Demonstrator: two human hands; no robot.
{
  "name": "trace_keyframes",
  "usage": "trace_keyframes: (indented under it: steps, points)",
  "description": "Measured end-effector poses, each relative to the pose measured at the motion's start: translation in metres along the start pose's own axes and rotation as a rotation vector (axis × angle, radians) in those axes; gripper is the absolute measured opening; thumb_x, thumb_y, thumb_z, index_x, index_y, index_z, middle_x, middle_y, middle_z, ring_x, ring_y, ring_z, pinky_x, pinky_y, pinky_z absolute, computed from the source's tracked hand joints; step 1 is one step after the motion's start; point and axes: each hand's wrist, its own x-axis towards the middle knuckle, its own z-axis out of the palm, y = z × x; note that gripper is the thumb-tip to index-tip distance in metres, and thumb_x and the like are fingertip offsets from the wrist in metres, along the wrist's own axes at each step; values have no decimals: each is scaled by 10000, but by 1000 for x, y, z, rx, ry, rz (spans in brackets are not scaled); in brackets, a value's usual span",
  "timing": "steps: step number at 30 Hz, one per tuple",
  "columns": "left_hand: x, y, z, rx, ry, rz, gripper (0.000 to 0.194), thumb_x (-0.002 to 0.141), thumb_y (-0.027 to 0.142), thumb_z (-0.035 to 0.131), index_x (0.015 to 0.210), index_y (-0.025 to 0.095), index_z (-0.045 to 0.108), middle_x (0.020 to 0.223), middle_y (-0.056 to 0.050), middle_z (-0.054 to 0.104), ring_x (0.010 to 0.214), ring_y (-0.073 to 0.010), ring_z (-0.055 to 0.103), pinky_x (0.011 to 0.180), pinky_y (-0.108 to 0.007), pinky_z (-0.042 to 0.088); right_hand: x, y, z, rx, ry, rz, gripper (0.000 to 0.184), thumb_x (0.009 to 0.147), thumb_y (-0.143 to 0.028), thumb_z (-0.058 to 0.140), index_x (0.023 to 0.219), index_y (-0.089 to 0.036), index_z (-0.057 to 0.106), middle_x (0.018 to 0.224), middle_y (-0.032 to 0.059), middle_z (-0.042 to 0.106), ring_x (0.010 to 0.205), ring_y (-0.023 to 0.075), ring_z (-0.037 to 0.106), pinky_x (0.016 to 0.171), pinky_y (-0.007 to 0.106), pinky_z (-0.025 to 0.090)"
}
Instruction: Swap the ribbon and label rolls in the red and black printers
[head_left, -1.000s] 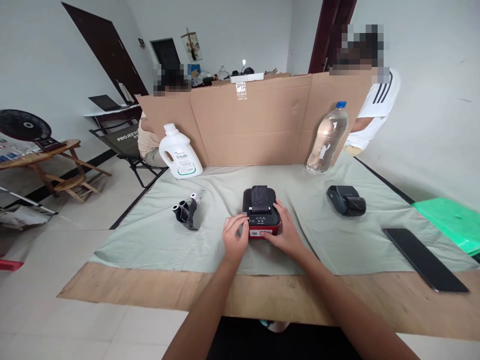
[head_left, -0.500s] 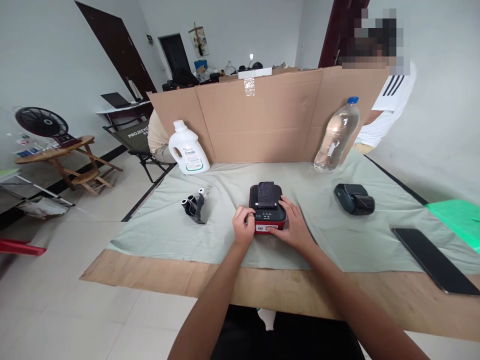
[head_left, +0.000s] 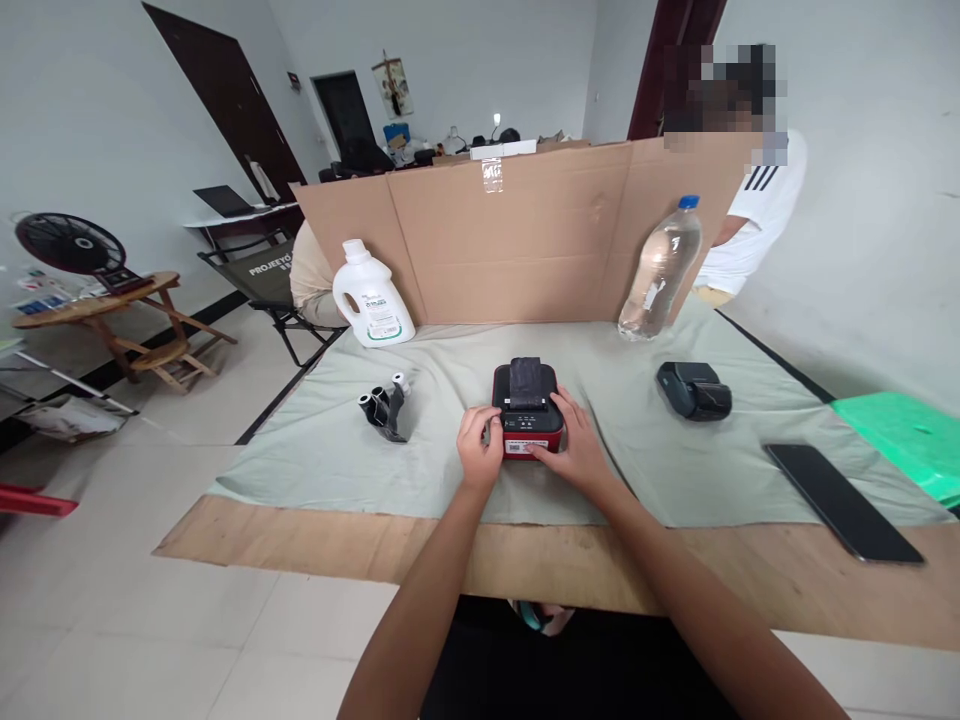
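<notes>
A small red-and-black portable printer (head_left: 532,422) rests on the cloth between my hands, with a strip of black paper (head_left: 525,384) standing out of its top slot. My left hand (head_left: 478,446) is closed against its left side, fingers curled at the front left corner. Along the right side lie the fingers of my right hand (head_left: 581,445), while its thumb presses the front face by the white label. Left of the printer are several small rolls with a loose dark ribbon (head_left: 386,410). To the right sits a dark handheld device (head_left: 694,391).
A cardboard panel (head_left: 517,240) stands across the back. In front of it are a white jug (head_left: 371,300) and a blue-capped water bottle (head_left: 660,280). A black phone (head_left: 844,503) lies near the right front edge. Behind the panel's right end is a person (head_left: 772,210).
The whole view has shifted slightly, so things appear a little further left. Both hands stay on the printer, and no object on the table has visibly been moved.
</notes>
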Motion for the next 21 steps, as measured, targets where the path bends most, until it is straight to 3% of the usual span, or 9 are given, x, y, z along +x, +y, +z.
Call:
trace_keyframes:
  steps: [9,15,21]
  points:
    - [-2,-3,0,-4,7,-66,215,984,286,517,1000,195,710,891,-61,676,807,-175,633,743,-301,505,0,-4,-2,34,-5,3,919,818,-524,747,1581,-248,314,1644,160,344,1485,369,380,1190,598,345]
    - [11,-10,-3,-64,-81,-149,199,887,171,494,879,195,691,793,-19,621,712,-147,586,648,-249,455,0,-4,-3,24,-12,17,890,802,-549,758,1544,-252,364,1638,155,355,1468,379,396,1171,600,367]
    - [17,-14,-3,-82,-153,-76,209,860,130,450,797,201,637,761,-17,590,717,-162,586,674,-271,467,2,-4,-4,6,-12,1,889,795,-534,770,1532,-248,363,1637,159,354,1461,379,402,1169,592,362]
